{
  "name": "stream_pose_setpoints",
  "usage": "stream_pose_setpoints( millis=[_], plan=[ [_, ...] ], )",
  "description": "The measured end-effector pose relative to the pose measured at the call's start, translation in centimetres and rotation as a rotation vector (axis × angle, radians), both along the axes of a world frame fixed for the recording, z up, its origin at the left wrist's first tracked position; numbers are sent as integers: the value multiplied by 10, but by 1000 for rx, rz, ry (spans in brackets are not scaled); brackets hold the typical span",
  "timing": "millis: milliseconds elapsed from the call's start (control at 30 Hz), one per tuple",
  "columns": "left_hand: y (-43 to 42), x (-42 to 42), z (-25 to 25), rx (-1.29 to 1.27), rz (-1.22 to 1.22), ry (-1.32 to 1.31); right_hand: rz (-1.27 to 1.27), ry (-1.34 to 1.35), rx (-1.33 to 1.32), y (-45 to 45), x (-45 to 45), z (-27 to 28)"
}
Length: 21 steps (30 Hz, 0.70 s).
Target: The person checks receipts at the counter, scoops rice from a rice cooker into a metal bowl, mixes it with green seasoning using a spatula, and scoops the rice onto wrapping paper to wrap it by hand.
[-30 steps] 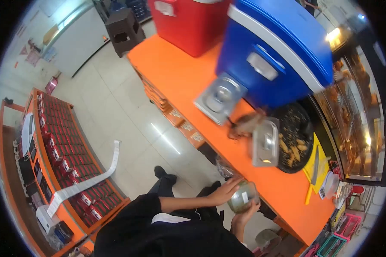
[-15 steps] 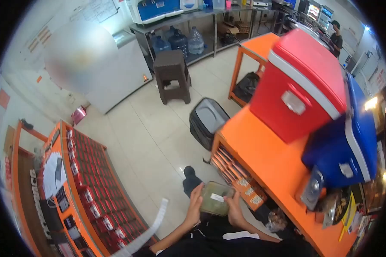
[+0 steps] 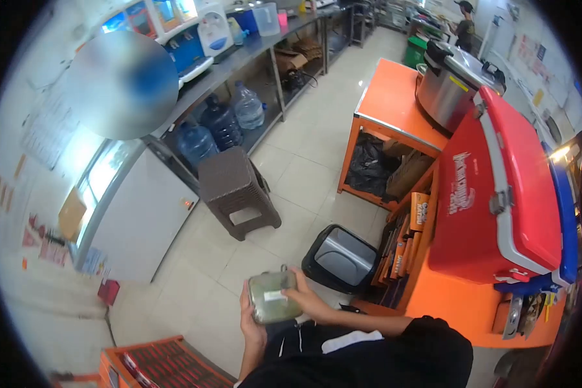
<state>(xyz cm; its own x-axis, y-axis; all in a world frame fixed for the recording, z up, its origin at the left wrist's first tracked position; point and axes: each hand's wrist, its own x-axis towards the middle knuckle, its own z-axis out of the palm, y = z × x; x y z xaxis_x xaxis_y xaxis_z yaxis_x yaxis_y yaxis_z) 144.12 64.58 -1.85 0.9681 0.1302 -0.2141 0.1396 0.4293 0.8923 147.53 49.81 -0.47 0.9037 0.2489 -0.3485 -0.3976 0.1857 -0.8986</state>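
Between my hands, in front of my body, is a squarish plastic food container [image 3: 273, 309] with a greenish tint and a white label on its top. My left hand [image 3: 252, 324] wraps around the container's left side. From the right, my right hand [image 3: 309, 300] grips the opposite side, its thumb lying on top near the label. What the container has inside is too blurred to tell.
A bin [image 3: 344, 257] stands just beyond my right arm, beside the orange table [image 3: 456, 307] bearing a red cooler box [image 3: 478, 200]. Ahead are a brown stool [image 3: 229, 187] and a white chest freezer [image 3: 145, 213]. An orange rack [image 3: 168, 365] is low at left. Far back, a person [image 3: 464, 27] stands.
My view has turned to the right and moved forward; the stool and bin are nearer. The container has stayed in both hands and now appears farther left. A large metal pot has come into view.
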Motion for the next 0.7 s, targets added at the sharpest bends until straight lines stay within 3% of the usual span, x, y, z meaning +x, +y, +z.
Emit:
stream_pose_setpoints(
  millis=[67, 133, 200, 267, 533, 600, 667, 700],
  plan=[
    [19, 81, -19, -59, -170, -32, -57, 18, 3, 10, 56, -8],
    [15, 157, -14, -9, -266, -11, -259, 21, 103, 11, 116, -13],
    [6, 236, -9, -4, -384, 10, -391, 9, 37, 7, 171, -9],
    [-14, 299, -12, -43, -558, 57, -524, 40, -66, -12, 212, 0],
    [-134, 553, -53, -150, -875, 173, -854, 148, 56, -110, 424, -23],
    [-179, 620, -41, -142, -911, 174, -912, 168, 73, -148, 489, -22],
    [-224, 691, -33, -107, -929, 140, -933, 22, -79, -194, 555, -33],
    [-251, 719, -4, -103, -918, 162, -953, 17, -61, -214, 586, -18]
  ],
)
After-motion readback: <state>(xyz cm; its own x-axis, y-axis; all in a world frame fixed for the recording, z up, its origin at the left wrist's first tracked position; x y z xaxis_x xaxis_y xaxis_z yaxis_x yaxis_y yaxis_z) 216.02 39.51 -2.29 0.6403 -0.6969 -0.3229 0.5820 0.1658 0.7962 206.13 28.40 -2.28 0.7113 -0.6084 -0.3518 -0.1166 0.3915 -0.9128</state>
